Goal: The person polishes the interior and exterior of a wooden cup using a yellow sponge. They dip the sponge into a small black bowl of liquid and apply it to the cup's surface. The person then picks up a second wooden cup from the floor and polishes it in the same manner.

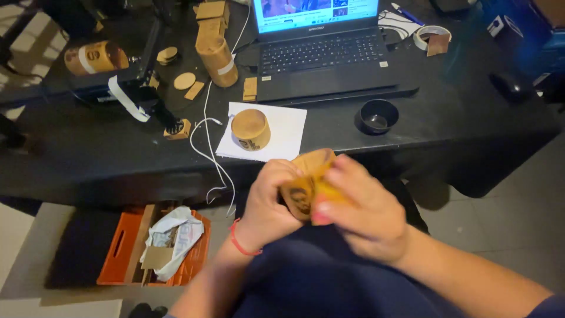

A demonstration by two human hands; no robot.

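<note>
A round tan wooden cup (306,182) is gripped between left hand (272,203) and right hand (359,215), its axis tilted toward the far right.

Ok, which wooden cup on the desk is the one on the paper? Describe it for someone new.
Start at the open laptop on the black desk. Just before its left corner lies a white paper sheet, and the short round wooden cup stands on it. Unlike the taller wooden cylinder behind, it is squat.
</note>
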